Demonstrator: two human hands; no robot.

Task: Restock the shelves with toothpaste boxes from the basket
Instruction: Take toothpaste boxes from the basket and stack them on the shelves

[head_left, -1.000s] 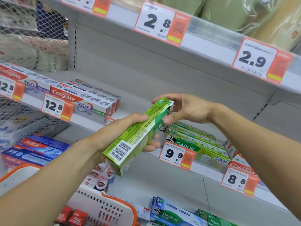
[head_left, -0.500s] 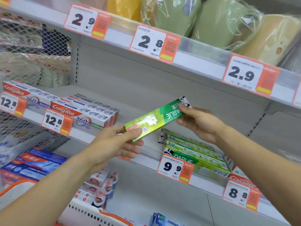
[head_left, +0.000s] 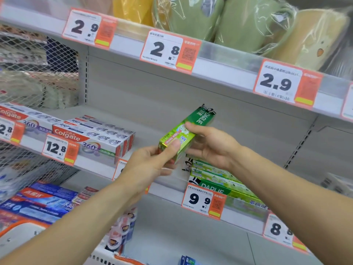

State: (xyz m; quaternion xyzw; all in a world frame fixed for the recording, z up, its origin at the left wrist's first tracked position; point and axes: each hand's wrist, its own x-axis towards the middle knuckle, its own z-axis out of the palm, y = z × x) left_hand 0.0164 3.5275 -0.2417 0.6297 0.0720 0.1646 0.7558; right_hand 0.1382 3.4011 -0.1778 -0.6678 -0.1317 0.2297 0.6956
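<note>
A green Darlie toothpaste box [head_left: 198, 120] is held in the air in front of the middle shelf [head_left: 145, 129], tilted with its far end up and to the right. My left hand [head_left: 150, 163] pinches its near lower end, thumb on top. My right hand [head_left: 212, 144] grips its middle from the right side. Just below lies a stack of the same green Darlie boxes [head_left: 219, 178] on the shelf, behind the 9.9 price tag [head_left: 203, 200]. The white and orange basket [head_left: 107, 258] shows at the bottom left, with small boxes [head_left: 122, 228] in it.
Colgate 360 boxes [head_left: 99, 136] lie on the middle shelf to the left, with bare shelf between them and the Darlie stack. Wrapped cups [head_left: 250, 22] fill the top shelf. Blue toothpaste boxes [head_left: 40, 201] sit on the lower shelf left. A wire mesh panel [head_left: 28, 69] closes the left side.
The box turned from lying across toward pointing up and away. My right hand slid from its far end down to its middle. Both hands moved closer together.
</note>
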